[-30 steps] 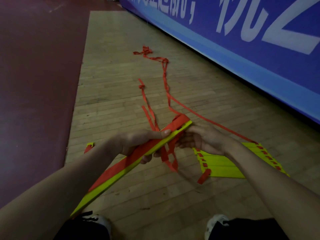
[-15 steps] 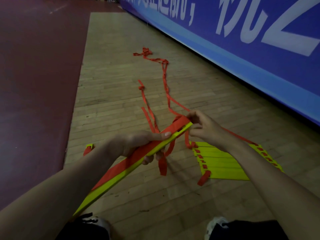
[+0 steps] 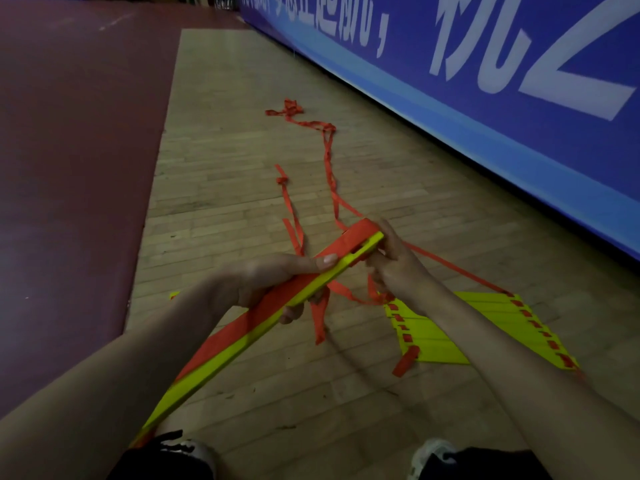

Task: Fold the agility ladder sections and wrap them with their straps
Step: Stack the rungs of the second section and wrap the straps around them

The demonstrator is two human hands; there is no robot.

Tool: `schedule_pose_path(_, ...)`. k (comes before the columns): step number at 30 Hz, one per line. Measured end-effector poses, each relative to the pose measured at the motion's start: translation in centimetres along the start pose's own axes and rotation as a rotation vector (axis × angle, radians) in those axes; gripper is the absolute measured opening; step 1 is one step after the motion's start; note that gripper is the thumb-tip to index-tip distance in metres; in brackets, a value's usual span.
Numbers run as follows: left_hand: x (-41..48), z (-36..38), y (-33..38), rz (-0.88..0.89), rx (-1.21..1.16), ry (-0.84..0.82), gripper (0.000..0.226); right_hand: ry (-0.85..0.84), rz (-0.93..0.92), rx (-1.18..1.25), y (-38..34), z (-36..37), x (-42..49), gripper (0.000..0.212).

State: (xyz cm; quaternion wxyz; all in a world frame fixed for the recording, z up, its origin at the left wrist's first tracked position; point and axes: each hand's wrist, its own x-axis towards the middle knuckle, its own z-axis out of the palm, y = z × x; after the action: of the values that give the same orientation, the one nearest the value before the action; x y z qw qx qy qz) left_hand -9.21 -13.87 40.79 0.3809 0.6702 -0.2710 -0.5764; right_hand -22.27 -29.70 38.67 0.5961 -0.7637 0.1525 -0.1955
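Observation:
My left hand (image 3: 273, 278) grips a folded bundle of yellow ladder rungs (image 3: 242, 344) around its middle, thumb on top. Red strap lies along the bundle's upper face. The bundle slants from my lower left up to its far end (image 3: 367, 239). There my right hand (image 3: 394, 263) pinches the red strap (image 3: 346, 292) just below that end. Loose strap loops hang under the bundle. A second stack of yellow rungs (image 3: 460, 327) lies flat on the floor at the right, threaded with red strap on both edges.
Long red strap tails (image 3: 327, 161) trail away across the wooden floor (image 3: 242, 168) toward a knotted heap. A blue banner wall (image 3: 485, 109) runs along the right. Dark red flooring (image 3: 69, 168) lies to the left. My shoes (image 3: 433, 452) show at the bottom.
My right hand went from beside the bundle up to its far end with the strap, then came down below that end. The left hand kept its grip on the bundle.

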Motion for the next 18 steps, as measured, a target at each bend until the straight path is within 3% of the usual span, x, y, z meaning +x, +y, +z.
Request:
schedule_pose_path(3, 0.4, -0.4, -0.5, 0.101, 0.025, 0.143, 0.026, 0.039, 0.009, -0.123, 0.2, 0.3, -0.3, 0.031)
schedule_pose_path(6, 0.2, -0.4, -0.7, 0.113, 0.039, 0.200, 0.025, -0.037, 0.055, -0.124, -0.5, 0.0, -0.3, 0.032)
schedule_pose_path(11, -1.0, -0.1, 0.0, 0.062, 0.016, 0.091, 0.045, -0.062, 0.157, 0.086, -0.1, -1.4, 0.0, 0.015)
schedule_pose_path(16, -1.5, 0.1, 0.7, 0.037, 0.043, 0.068, 0.062, -0.113, 0.116, -0.128, 0.1, -0.9, -0.2, 0.010)
schedule_pose_path(18, -1.3, 0.4, 0.9, 0.042, 0.025, 0.143, 0.053, -0.107, 0.114, -0.148, -0.1, -0.2, -0.2, 0.016)
